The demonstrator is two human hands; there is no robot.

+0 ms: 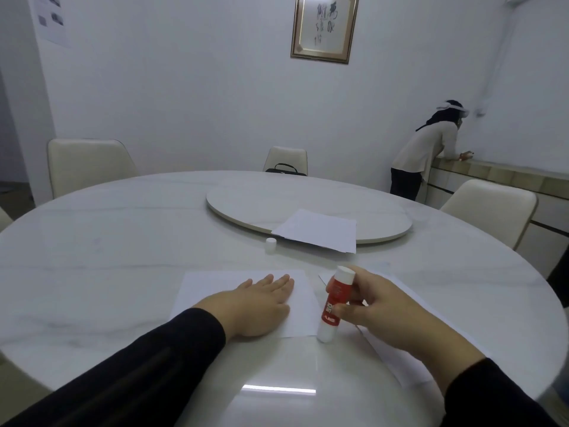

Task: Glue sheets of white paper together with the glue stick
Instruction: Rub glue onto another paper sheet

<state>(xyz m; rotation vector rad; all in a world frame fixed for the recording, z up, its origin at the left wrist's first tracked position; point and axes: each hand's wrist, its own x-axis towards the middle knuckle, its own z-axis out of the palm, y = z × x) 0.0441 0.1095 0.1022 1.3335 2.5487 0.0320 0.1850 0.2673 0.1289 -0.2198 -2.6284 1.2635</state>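
We are at the gluing step, we think: our left hand (261,306) lies flat, fingers apart, on the white sheet (212,288) near the table (92,248) edge, and our right hand (378,306) has its fingers clamped on the glue stick (334,303) — its lower end touches down at the sheet's right corner. The cap (271,244) stands apart, beside the spare sheets (320,231). Next we should draw the stick along the edge, then lay another sheet — one lies under the right hand.

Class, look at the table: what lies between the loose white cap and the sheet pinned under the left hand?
Nothing: in the head view, only bare marble table separates the cap from the sheet under the left hand.
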